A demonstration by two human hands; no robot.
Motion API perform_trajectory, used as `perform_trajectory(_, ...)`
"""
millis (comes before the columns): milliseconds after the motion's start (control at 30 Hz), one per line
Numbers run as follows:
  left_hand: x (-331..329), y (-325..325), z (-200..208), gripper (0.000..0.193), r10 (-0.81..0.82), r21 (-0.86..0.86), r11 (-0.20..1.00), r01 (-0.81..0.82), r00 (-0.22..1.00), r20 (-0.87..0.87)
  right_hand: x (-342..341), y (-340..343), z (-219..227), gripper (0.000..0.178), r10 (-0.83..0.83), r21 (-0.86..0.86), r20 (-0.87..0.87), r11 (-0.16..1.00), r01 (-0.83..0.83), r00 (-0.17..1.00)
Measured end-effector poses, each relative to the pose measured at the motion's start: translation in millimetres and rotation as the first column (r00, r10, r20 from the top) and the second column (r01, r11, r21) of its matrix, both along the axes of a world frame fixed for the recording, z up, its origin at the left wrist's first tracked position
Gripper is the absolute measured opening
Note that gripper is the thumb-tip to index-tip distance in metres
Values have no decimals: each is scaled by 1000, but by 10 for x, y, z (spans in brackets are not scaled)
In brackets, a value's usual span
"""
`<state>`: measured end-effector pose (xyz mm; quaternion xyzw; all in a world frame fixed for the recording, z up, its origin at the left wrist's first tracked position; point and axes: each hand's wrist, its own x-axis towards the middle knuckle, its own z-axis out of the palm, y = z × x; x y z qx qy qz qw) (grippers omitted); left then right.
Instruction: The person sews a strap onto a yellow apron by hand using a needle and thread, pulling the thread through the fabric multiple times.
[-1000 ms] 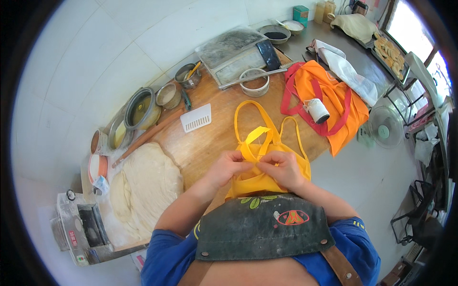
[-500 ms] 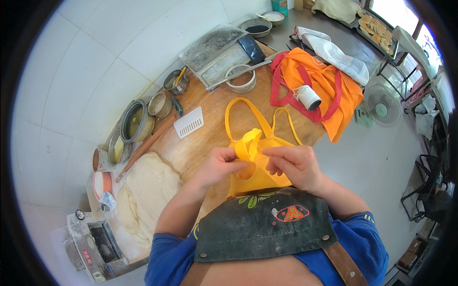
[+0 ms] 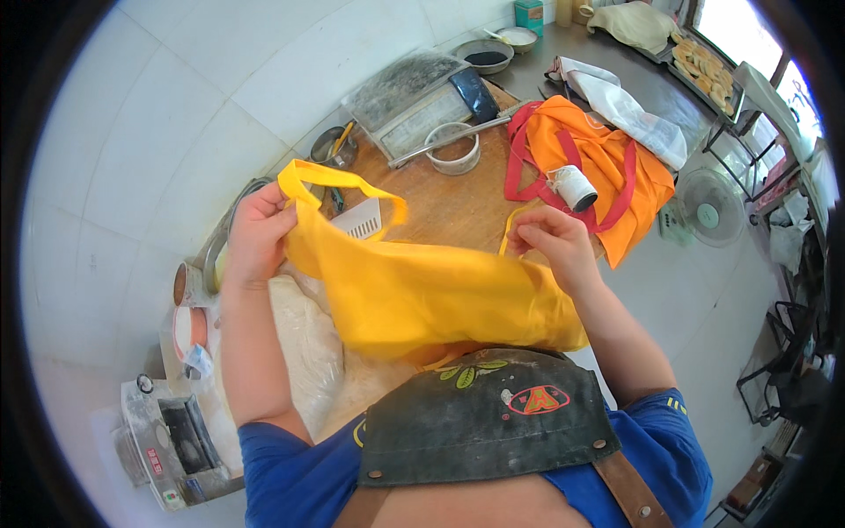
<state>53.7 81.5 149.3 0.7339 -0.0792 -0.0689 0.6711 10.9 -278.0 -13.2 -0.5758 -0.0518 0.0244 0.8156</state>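
Observation:
A yellow cloth bag with a strap handle is stretched between my hands, in front of my dark apron. My left hand, at the left, grips its upper edge beside the wide handle loop. On the right, my right hand is closed in a pinch at a thin yellow strap of the bag. The bag's lower folds hang near the apron. Behind the handle loop a white slotted scraper lies partly hidden on the wooden board.
Dough under clear plastic lies at the left. An orange bag with red handles bears a white thread spool. A white ring-shaped container and a scale stand farther back. A fan is at the right.
My left hand has moved left and up with the bag's edge, spreading the yellow bag wide across the board. My right hand has risen slightly. The scraper and dough are now partly covered.

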Motion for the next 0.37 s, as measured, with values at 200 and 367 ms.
perform_trajectory(200,-450,78,-566,19,-333,210,884,418,877,-345,164,38,-895,14,-253,-429,-29,877,216,967)
perform_trajectory(367,-888,-36,-1378,27,-148,104,973,205,906,-397,308,-363,-1278,14,-325,-757,164,564,330,931)
